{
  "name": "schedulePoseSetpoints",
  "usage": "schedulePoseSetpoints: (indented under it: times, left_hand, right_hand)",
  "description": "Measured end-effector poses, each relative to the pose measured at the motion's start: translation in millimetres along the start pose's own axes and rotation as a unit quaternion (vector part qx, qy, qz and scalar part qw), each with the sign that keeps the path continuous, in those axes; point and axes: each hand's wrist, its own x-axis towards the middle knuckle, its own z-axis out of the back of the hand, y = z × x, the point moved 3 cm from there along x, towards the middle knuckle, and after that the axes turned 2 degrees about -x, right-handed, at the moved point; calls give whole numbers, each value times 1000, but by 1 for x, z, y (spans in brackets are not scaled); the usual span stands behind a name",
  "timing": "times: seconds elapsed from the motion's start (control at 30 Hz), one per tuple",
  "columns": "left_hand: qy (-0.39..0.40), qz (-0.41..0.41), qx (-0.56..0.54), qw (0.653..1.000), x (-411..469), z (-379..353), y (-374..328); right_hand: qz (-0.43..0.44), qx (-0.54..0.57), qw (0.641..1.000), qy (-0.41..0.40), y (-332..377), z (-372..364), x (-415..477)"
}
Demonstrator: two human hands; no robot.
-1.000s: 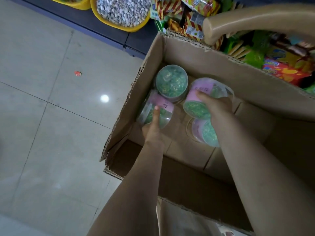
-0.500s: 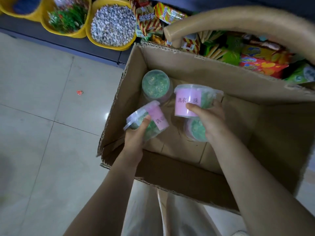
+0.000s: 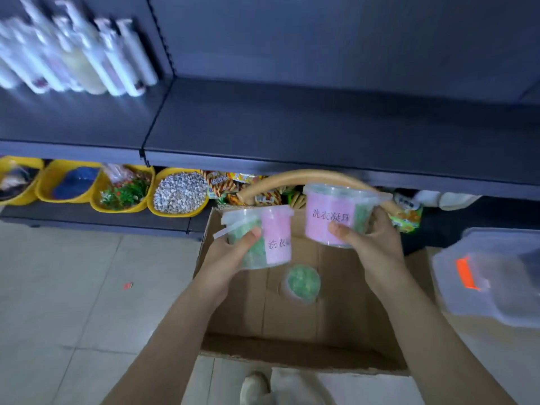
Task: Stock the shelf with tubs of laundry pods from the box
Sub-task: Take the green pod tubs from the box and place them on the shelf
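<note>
- Right, on the head view I take the cardboard box (image 3: 239,317) as my landmark; it stands open on the tiled floor (image 3: 73,287).
- I see the left hand (image 3: 230,252) gripping the left tub (image 3: 277,238) of green pods over the box's left wall. The thumb lies across the tub's front, beside the pink label.
- I see the right hand (image 3: 371,244) wrapped round the right tub (image 3: 327,211), held over the box's far edge with the thumb on its pink label. The two tubs are near each other but apart.
- A third tub (image 3: 302,283) lies on the bottom of the box, below and between the held ones.
- The dark shelf (image 3: 292,127) runs beyond the box and above it. Blurred white bottles (image 3: 87,59) stand on it, well off to the box's left.
- Under that shelf, just beyond the box, I make out snack packets (image 3: 222,182) and a curved tan handle (image 3: 277,178). Yellow tubs of goods (image 3: 178,194) sit further left.
- Right of the box lies a blurred clear plastic container (image 3: 491,276).
</note>
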Motion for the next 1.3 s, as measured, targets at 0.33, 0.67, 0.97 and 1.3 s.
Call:
schedulePoseSetpoints:
  times: [0.33, 0.67, 0.97, 1.3]
  left_hand:
    - [50, -169, 58, 983, -74, -39, -154]
    - [89, -251, 101, 959, -115, -113, -263]
    - [55, -312, 105, 943, -86, -211, -308]
    - [-23, -393, 113, 913, -30, -328, -357]
  right_hand:
    - [155, 23, 985, -71, 146, 45, -78]
    - [251, 61, 960, -110, 253, 111, -101]
    - [268, 67, 955, -106, 299, 185, -39]
    - [285, 20, 955, -84, 357, 274, 72]
